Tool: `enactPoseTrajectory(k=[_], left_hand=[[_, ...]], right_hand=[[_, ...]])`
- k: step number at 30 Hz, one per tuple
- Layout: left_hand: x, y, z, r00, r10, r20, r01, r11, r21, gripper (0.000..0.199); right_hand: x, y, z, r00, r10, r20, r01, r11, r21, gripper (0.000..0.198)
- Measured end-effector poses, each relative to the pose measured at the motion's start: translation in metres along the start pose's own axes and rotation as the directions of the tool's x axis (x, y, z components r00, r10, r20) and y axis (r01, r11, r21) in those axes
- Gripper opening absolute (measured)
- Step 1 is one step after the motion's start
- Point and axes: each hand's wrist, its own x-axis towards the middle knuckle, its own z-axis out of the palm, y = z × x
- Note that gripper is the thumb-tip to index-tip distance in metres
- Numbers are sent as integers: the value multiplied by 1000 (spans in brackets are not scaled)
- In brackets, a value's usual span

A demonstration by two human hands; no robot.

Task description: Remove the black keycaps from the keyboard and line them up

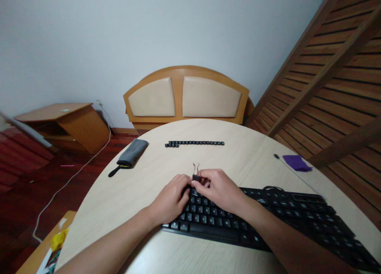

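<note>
Over the top left part of a black keyboard [205, 230], my two hands meet. My right hand [222, 186] pinches a small keycap puller [195, 178] with a black body. Its two thin wire prongs point upward and bend at the tips. My left hand [172, 196] is closed, its fingertips at the left side of the same puller; its thumb lies lower, by the keyboard's left end. My right forearm crosses above the keys and hides some of them. Beyond the hands, loose black keycaps [196, 142] lie in one long row with a short second row at its left.
A grey pouch [133, 153] with a black strap rests on the round table [119, 210] at left. At right lie a purple cloth [297, 163] and a thin brush-like stick [293, 171]. A headboard [186, 91] stands behind; a slatted wooden panel [336, 91] rises at right.
</note>
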Motion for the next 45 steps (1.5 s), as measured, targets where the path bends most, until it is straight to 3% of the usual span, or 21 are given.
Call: enactPoseTrajectory(k=[7, 11, 15, 24, 32, 45], left_hand=[[3, -9, -4, 999, 39, 13, -39, 999, -17, 22], [5, -12, -5, 999, 38, 3, -38, 999, -16, 19], [5, -11, -5, 999, 43, 7, -43, 999, -12, 15], [4, -5, -6, 998, 56, -13, -56, 998, 16, 16], [3, -7, -6, 997, 83, -2, -83, 996, -29, 11], [3, -12, -3, 998, 32, -48, -41, 982, -185, 10]], right_hand=[[-2, -8, -12, 991, -30, 131, 49, 989, -139, 24], [2, 3, -4, 980, -158, 119, 179, 965, -194, 26], [4, 16, 3, 959, -264, 104, 277, 951, -140, 29], [2, 23, 7, 989, -144, 16, 145, 980, -134, 32], [5, 28, 7, 999, 30, 38, -37, 976, 213, 31], [7, 30, 7, 999, 49, -6, -43, 916, 398, 30]])
